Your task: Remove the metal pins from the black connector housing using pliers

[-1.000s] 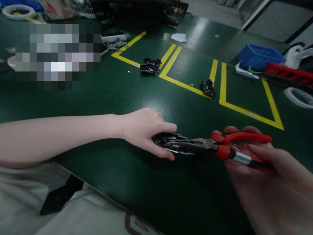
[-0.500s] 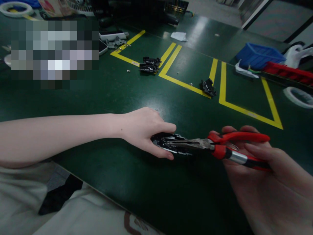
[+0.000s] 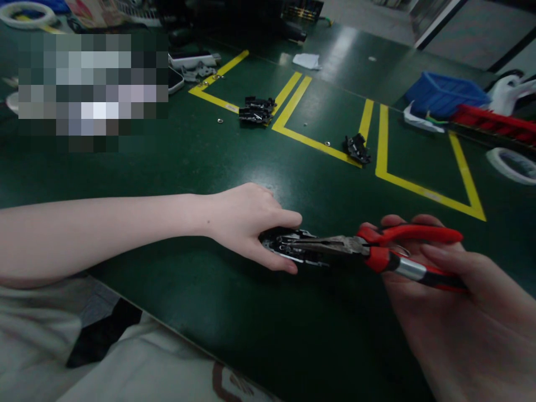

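Head view shows the left hand (image 3: 247,220) pressed flat over one end of a small black part (image 3: 293,247) at the frame's centre, pinning it to the green desk (image 3: 209,312). Right hand (image 3: 439,279), lower right, is wrapped around the red handles of long-nose pliers (image 3: 364,248), whose nearly closed tips reach into the part. That part looks light, rigid and likely brittle plastic with metal bits, apt to slide on the smooth desk; holding its outer body down seems safest.
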Demonstrator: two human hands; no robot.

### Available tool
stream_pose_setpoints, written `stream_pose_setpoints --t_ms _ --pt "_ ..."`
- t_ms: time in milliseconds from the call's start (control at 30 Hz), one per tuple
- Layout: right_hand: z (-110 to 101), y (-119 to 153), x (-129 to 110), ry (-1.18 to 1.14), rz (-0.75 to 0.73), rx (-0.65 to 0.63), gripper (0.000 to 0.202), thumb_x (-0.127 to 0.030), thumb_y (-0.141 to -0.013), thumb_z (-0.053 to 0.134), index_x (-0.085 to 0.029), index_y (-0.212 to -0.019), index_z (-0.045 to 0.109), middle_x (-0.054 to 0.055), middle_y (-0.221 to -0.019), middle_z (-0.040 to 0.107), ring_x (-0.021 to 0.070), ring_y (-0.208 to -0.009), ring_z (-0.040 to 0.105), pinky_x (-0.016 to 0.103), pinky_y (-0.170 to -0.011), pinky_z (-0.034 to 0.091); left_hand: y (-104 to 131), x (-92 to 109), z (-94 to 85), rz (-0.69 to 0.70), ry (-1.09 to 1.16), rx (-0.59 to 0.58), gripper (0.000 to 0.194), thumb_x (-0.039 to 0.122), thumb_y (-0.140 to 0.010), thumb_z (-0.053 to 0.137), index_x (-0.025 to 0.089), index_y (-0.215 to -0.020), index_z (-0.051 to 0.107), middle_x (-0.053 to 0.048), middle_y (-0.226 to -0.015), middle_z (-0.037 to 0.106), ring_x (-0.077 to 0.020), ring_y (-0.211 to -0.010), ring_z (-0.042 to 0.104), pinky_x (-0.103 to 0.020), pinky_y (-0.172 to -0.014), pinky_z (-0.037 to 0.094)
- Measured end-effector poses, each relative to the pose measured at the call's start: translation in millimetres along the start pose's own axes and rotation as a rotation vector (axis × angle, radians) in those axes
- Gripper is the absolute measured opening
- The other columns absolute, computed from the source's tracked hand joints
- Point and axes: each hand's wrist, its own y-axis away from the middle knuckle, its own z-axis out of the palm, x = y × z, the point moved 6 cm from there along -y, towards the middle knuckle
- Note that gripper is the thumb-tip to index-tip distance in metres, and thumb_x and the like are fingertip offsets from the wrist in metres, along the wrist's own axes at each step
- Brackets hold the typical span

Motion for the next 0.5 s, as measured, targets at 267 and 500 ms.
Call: stream_pose_setpoints --t_ms 267,500 --pt "3.3 -0.7 0.9 0.024 0.009 -0.021 0.041 -0.024 -0.042 0.081 -0.023 -0.083 0.074 0.001 -0.093 0.073 0.0309 -0.099 0.071 0.055 -0.093 0.06 0.1 0.4 -0.8 0.011 0.003 0.013 0.046 0.065 -0.089 0.056 0.021 -0.077 0.051 0.004 -0.06 0.058 -0.0137 -0.053 0.052 -0.029 -0.055 0.032" --pt "4.8 -0.3 3.9 0.002 -0.006 -0.045 0.041 -0.023 -0.043 0.081 -0.02 -0.083 0.072 0.003 -0.089 0.071 0.0325 -0.098 0.071 0.06 -0.097 0.057 -0.4 1.2 -0.5 0.009 0.019 -0.007 0.046 0.065 -0.089 0.056 0.021 -0.077 0.051 0.003 -0.06 0.058 -0.0144 -0.053 0.053 -0.03 -0.055 0.032"
